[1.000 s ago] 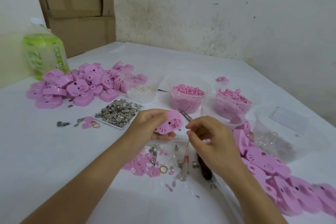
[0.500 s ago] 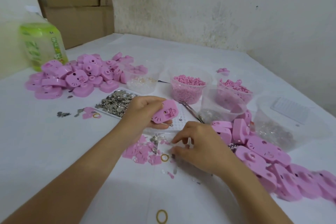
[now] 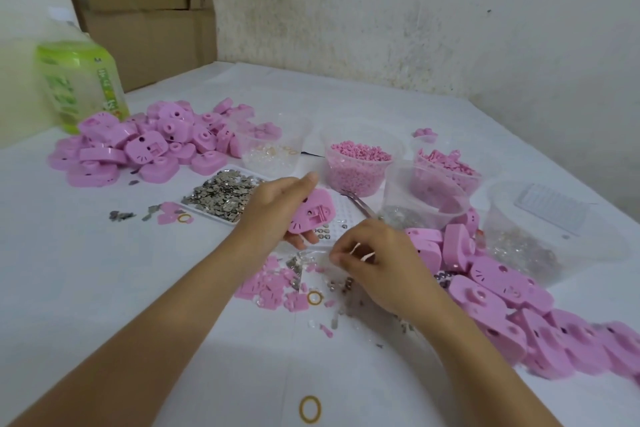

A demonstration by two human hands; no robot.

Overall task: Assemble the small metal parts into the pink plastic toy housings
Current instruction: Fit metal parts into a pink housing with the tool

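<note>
In the left hand (image 3: 273, 215), one pink plastic housing (image 3: 313, 215), held a little above the white counter (image 3: 104, 288). Rounded outline like a cat face, one flat side turned toward the camera, with small dark holes and a raised square frame near the middle. Left fingers (image 3: 304, 239) curled round the housing, one along its far edge and another showing under its near edge. Left forearm reaching in from the lower left. Right hand (image 3: 381, 263) just right of the left fingers and nearer to the camera, back of the hand up, low over the counter. Right fingers (image 3: 341, 258) bent, tips brought together above loose metal parts (image 3: 341, 284) and pink bits. Not possible to tell if anything is pinched between them. Tray of metal parts (image 3: 221, 198) just left of the left fingers. Tweezers (image 3: 356, 204) just beyond the right fingers. Row of housings (image 3: 502, 288) right of the right fingers. Heap of housings (image 3: 138, 149) well to the left.
</note>
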